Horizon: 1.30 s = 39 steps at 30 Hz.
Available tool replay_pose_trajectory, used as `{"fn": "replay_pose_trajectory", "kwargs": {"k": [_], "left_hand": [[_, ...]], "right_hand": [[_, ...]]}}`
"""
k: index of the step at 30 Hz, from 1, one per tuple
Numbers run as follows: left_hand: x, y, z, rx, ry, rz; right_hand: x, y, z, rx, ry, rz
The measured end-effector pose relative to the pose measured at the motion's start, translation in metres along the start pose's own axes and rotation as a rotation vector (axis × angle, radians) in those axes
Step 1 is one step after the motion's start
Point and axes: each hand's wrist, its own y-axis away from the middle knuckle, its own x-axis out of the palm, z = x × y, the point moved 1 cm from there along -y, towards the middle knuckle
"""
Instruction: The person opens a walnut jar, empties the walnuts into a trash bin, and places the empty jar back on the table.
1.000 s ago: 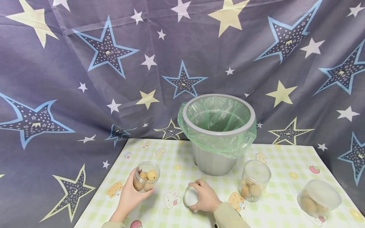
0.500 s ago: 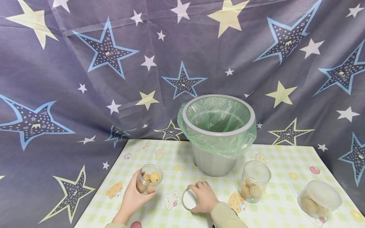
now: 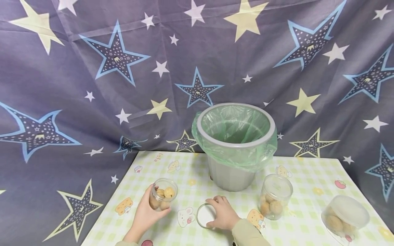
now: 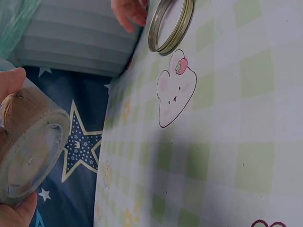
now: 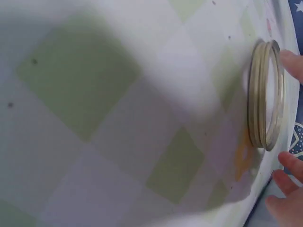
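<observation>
Now, round clear plastic jar [image 3: 164, 204] of brown balls [image 3: 169, 192], gripped in left hand [image 3: 147, 212] above bench [image 3: 172, 237] towards its left edge, has edged slightly rightward; right hand [image 3: 224, 214], fingers loose, beside round gold-rimmed lid [image 5: 257, 99] on bench. Jar apparently already unlidded.

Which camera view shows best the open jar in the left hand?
The head view: it shows the jar's open mouth and round brown contents. The left wrist view shows its base and side, cut by the picture's edge; the right wrist view does not show it.
</observation>
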Motion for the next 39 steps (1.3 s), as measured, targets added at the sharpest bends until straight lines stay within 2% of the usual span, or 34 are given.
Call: {"fn": "replay_pose_trajectory", "kwargs": {"k": [9, 18, 23, 27, 33, 36, 39], "left_hand": [[0.002, -0.001, -0.002, -0.002, -0.004, 0.004], [0.002, -0.002, -0.004, -0.007, -0.012, 0.013], [0.001, -0.002, -0.006, -0.008, -0.01, 0.011], [0.001, -0.002, -0.007, -0.012, -0.01, 0.013], [0.002, -0.001, -0.007, -0.012, -0.002, 0.019], [0.001, -0.001, -0.007, -0.014, -0.001, 0.022], [0.0, -0.001, -0.007, -0.019, -0.01, 0.022]], "right_hand": [[-0.014, -0.001, -0.002, 0.033, -0.133, 0.012], [-0.053, 0.006, 0.017, 0.038, -0.296, 0.095], [-0.077, 0.007, 0.026, -0.017, -0.345, 0.085], [-0.095, 0.01, 0.032, -0.082, -0.344, 0.024], [-0.124, 0.018, 0.037, -0.197, -0.246, -0.186], [-0.142, 0.022, 0.04, -0.204, -0.269, -0.243], [-0.161, 0.026, 0.041, -0.181, -0.332, -0.261]]}}
